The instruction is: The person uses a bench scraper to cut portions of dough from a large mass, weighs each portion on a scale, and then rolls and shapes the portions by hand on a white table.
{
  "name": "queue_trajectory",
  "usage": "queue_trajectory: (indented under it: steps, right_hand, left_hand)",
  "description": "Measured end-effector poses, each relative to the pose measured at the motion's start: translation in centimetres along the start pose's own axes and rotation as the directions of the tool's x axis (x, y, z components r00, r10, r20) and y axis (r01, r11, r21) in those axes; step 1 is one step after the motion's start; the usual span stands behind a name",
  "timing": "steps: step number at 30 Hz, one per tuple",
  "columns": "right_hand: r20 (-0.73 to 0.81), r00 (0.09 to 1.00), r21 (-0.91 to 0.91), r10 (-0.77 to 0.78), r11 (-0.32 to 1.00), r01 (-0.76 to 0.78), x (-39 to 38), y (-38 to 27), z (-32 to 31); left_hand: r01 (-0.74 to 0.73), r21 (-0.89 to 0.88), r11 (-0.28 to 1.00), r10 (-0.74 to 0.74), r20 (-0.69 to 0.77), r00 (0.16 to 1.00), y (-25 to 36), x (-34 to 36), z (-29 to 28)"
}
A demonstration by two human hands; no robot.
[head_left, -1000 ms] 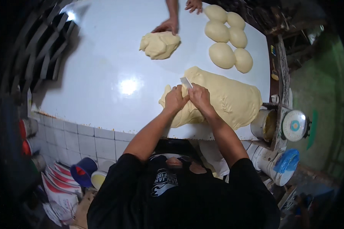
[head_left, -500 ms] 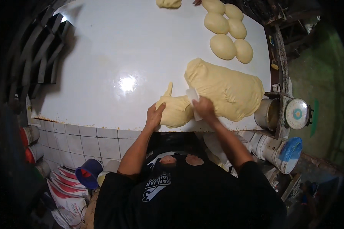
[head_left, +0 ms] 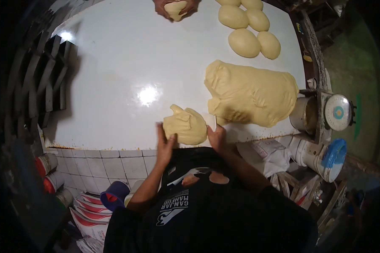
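From where I stand, taking the person's straight ahead as twelve and the cut piece of dough as the clock's centre, that piece (head_left: 186,126) sits on the white tabletop (head_left: 109,88), close to its near edge, with a small flap of dough poking up at eleven. The person's left hand (head_left: 165,141) is at eight, its thumb laid against the dough and its fingers stretched out, apart from the thumb, along the outer side. The right hand (head_left: 217,137), at four, has its fingers closed on a flat white scraper (head_left: 212,121), which stands at three by the piece's side; how each finger is folded I can't tell in the shadow. At two lies the big slab of dough (head_left: 257,92), its far left corner wrinkled, apart from the smaller piece. Smooth dough balls (head_left: 244,43) crowd together at one, while at twelve another person's hands (head_left: 191,7) cup a lump of dough (head_left: 175,7). Dark angular tins (head_left: 50,80) are stacked at ten. Out at three come a metal pot (head_left: 303,114) and, beyond it, a round dial scale (head_left: 337,112).
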State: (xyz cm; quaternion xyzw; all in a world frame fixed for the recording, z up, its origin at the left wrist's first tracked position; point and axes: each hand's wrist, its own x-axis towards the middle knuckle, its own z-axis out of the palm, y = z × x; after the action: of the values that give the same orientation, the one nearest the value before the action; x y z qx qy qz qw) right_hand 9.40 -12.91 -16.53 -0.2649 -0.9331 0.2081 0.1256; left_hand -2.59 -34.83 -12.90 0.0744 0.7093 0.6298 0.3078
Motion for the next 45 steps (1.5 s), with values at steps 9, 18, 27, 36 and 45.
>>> queue_trajectory:
  steps: [9,18,27,36,45]
  right_hand:
    - [0.551,0.755,0.834,0.355,-0.204,-0.513,5.9,1.2,-10.2]
    - [0.425,0.658,0.895,0.621,-0.397,-0.204,-0.9,19.9,-24.9]
    - [0.389,0.586,0.912,0.711,-0.388,-0.134,-10.6,27.8,-31.8]
    - [0.102,0.683,0.988,0.723,-0.155,0.017,-18.4,34.4,-22.2]
    - [0.424,0.47,0.906,0.775,-0.363,-0.218,-11.1,25.5,-32.0]
  left_hand:
    - [0.498,-0.553,0.669,-0.208,0.504,0.838,12.1,11.9,8.0]
    - [0.577,-0.221,0.786,0.009,0.938,0.347,39.0,15.5,45.6]
    - [0.262,0.112,0.959,-0.015,0.938,-0.346,53.1,3.6,85.9]
    - [-0.855,-0.186,0.485,0.035,0.981,-0.193,50.4,1.0,98.7]
    - [-0.705,-0.547,0.451,0.861,0.476,0.182,45.4,6.7,70.8]
